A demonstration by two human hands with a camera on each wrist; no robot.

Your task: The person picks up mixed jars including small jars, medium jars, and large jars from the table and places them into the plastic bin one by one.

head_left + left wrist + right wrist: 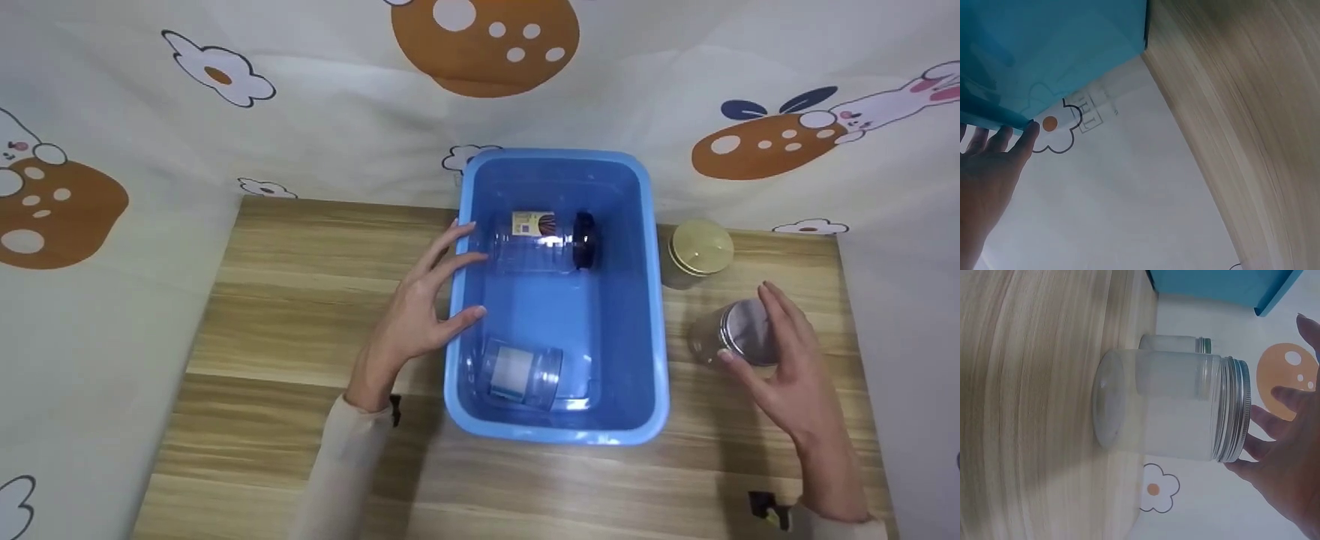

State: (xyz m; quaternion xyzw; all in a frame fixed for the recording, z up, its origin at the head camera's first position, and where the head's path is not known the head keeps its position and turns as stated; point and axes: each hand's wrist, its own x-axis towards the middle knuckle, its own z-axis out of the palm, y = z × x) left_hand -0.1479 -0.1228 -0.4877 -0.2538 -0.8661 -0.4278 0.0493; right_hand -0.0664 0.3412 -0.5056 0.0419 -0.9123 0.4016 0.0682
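Observation:
A blue plastic bin [657, 337] stands on the wood-grain surface. My left hand [411, 311] rests on its left rim, fingers spread and the tips just over the edge. To the right of the bin, a clear jar with a silver screw lid [750, 330] stands upright. My right hand [799, 382] is at that lid with thumb and fingers spread on either side. In the right wrist view, the jar's base sits on the surface, and the fingers are at the lid's edge without curling round it.
Behind the silver-lidded jar stands another jar with a gold lid [703, 246]. Inside the bin lie a clear jar with a dark lid [536, 255] at the back and a smaller labelled clear container [517, 373] at the front. A printed white sheet [337, 127] rises behind.

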